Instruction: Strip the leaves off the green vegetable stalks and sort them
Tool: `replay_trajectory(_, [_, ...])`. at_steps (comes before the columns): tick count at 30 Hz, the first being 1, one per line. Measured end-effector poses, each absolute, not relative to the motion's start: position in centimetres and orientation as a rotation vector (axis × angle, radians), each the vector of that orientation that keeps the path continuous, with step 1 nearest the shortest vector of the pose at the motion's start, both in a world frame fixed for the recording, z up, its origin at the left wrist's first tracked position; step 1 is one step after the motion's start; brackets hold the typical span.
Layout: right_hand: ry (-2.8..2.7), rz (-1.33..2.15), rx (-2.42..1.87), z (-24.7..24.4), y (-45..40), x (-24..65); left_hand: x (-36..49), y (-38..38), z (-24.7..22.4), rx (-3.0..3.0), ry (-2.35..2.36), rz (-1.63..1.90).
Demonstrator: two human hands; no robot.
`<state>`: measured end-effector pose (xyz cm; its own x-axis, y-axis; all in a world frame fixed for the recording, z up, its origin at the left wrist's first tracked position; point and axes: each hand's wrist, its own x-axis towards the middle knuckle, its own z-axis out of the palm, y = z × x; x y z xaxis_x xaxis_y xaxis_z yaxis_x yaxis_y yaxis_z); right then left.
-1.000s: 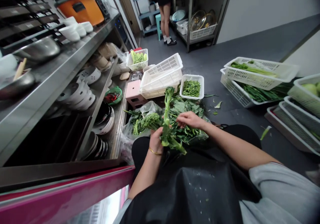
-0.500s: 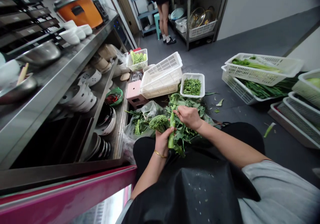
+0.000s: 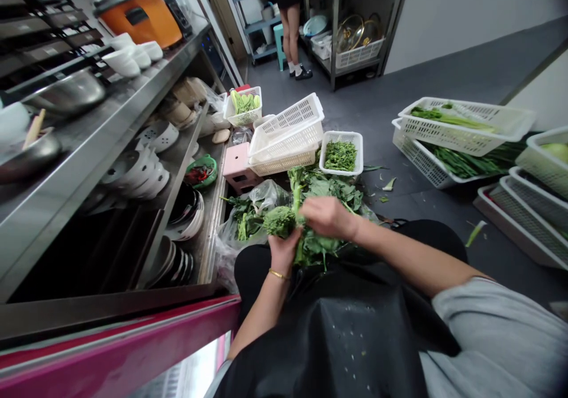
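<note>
In front of my lap my left hand (image 3: 284,250) is closed around a broccoli stalk (image 3: 296,192), which points up and away from me. A round green broccoli head (image 3: 279,222) sits against the thumb side of that hand; whether it joins the same stalk I cannot tell. My right hand (image 3: 331,216) is curled closed against the stalk, slightly blurred, and what its fingers pinch is hidden. Under and beyond both hands lies a heap of dark green leaves (image 3: 346,192). A clear plastic bag (image 3: 270,194) with more green stems lies to the left.
A white basket of cut greens (image 3: 341,155) stands just beyond the leaves, beside stacked white baskets (image 3: 284,141) and a pink stool (image 3: 239,161). Vegetable baskets (image 3: 465,127) line the right. Steel shelving (image 3: 133,108) with bowls runs along the left. Another person (image 3: 290,28) stands at the back.
My right hand has moved slightly down and toward the left hand along the stalk. The stalk and broccoli head have shifted a little left.
</note>
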<state>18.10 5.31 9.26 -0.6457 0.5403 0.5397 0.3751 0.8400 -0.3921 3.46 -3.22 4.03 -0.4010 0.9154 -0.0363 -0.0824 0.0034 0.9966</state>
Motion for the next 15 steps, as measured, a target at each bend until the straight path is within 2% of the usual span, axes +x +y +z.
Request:
replay_trajectory(2, [-2.247,0.584,-0.698,8.6,4.6,18.6,2.5,-3.1,3.3,1.277,1.665,1.508])
replay_trajectory(5, [-1.963,1.011,-1.095,8.1,6.2,19.2,1.8,-3.2,2.1,1.808,1.79,1.371])
replay_trajectory(7, [-1.867,1.12,-1.266,8.2,8.3,19.2,1.9,-3.3,1.6,2.022,1.802,1.292])
replay_trajectory(9, [-1.9,1.037,-1.368,8.2,9.7,18.8,2.4,-3.3,1.4,2.1,1.813,1.221])
replay_trajectory(12, [-2.067,0.685,-1.398,7.9,9.5,18.1,2.8,-3.0,1.7,1.944,1.79,1.176])
replay_trajectory(15, [-2.206,0.438,-1.108,7.0,7.5,18.0,2.7,-2.6,2.8,1.451,1.634,1.246])
